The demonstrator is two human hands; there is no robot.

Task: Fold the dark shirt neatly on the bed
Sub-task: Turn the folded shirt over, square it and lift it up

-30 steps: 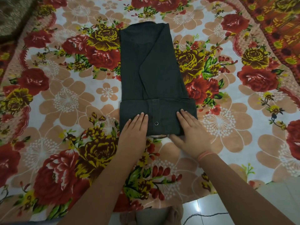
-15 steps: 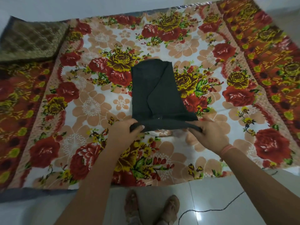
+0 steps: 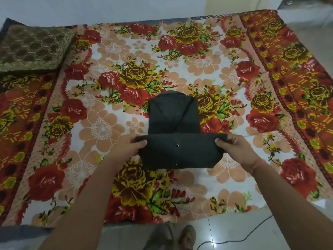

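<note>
Evidently the shirt point(image 3: 173, 121) lies near the middle of the bed point(image 3: 100, 127), already narrowed into a strip with its sides turned in. Its far part is spread flat on the floral cover, while its near end is held raised above it. That raised band is pinched at both ends: the left hand point(image 3: 127, 147) is curled round the left edge with the thumb on top, and the right hand point(image 3: 234, 147) is curled round the right edge likewise. The ends are gripped wide apart, it is judged, so that the band is pulled taut and a straight crease can be laid over the far part. Two snaps point(image 3: 176, 145) are seen along the band's centre line, by which the fold can be checked for squareness. A cushion point(image 3: 34, 49) sits well apart at the far left.
</note>
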